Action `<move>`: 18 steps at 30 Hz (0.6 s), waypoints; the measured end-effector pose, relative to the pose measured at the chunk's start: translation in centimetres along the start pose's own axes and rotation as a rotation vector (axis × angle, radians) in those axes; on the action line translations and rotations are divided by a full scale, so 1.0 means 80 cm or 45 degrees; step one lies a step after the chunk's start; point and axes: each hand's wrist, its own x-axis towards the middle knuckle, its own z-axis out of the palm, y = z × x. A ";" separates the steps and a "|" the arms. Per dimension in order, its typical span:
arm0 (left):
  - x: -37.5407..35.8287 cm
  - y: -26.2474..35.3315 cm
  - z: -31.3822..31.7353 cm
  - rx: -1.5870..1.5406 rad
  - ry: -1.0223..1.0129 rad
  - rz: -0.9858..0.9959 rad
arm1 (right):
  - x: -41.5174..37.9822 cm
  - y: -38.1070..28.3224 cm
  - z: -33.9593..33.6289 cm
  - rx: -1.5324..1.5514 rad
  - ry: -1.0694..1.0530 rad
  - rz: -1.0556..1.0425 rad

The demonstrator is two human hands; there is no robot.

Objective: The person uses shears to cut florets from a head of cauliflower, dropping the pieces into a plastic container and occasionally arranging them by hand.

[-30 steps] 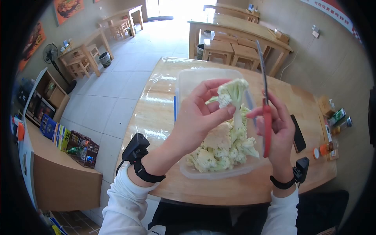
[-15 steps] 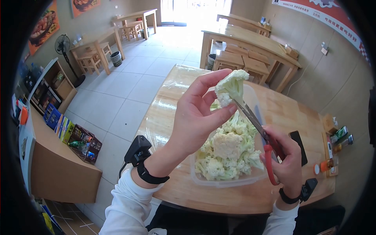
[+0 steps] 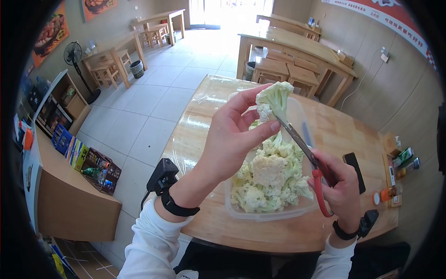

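Pinched between the thumb and fingers of my left hand [image 3: 232,132] is a cauliflower floret [image 3: 275,100], raised above the tub with its stem pointing down. My right hand [image 3: 341,186] is wrapped round red-handled scissors [image 3: 310,156], whose blade tips reach the floret's stem beside my left thumb. Whether the blades touch the stem I cannot make out. Below both hands stands a clear plastic tub [image 3: 260,215], heaped with cut cauliflower [image 3: 269,174]; one larger pale piece lies on top.
The tub rests on a wooden table [image 3: 200,232]. A dark phone [image 3: 355,172] lies right of my right hand, with condiment jars [image 3: 390,193] and a tissue box [image 3: 391,145] along the right edge. Beyond are another wooden table [image 3: 297,46] and stools [image 3: 272,69].
The floret has turned slightly in my left fingers, so more of its stem side shows. My right hand and the scissors have shifted very little.
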 end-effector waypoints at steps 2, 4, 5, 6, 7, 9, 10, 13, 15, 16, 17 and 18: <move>0.000 -0.003 -0.002 -0.021 0.000 -0.083 | -0.001 -0.004 -0.004 -0.112 -0.037 0.034; 0.001 -0.004 -0.001 -0.008 0.019 -0.104 | 0.000 -0.003 -0.004 -0.121 -0.044 0.045; 0.001 -0.004 -0.001 0.006 0.037 -0.125 | 0.001 -0.003 -0.003 -0.129 -0.050 0.056; 0.001 -0.004 -0.002 0.007 0.036 -0.126 | 0.001 -0.002 -0.007 -0.128 -0.048 0.057; 0.003 -0.006 -0.003 -0.018 0.082 -0.152 | 0.000 -0.001 -0.013 -0.109 -0.099 0.127; 0.005 -0.008 -0.004 -0.046 0.131 -0.180 | 0.003 0.003 -0.016 -0.091 -0.153 0.201; 0.005 -0.008 -0.004 0.021 0.097 -0.146 | 0.006 0.008 -0.015 0.058 0.004 0.227; -0.001 -0.011 0.011 0.120 -0.070 -0.167 | 0.021 0.007 0.008 0.401 0.232 0.240; -0.013 -0.016 0.021 0.142 -0.181 -0.268 | 0.031 0.002 0.032 0.574 0.254 0.051; -0.015 -0.021 0.022 0.289 -0.227 -0.212 | 0.034 0.004 0.038 0.597 0.257 0.029; -0.015 -0.026 0.022 0.436 -0.278 -0.157 | 0.037 0.006 0.042 0.622 0.261 0.008; -0.013 -0.028 0.019 0.453 -0.266 -0.152 | 0.041 0.006 0.047 0.570 0.302 -0.039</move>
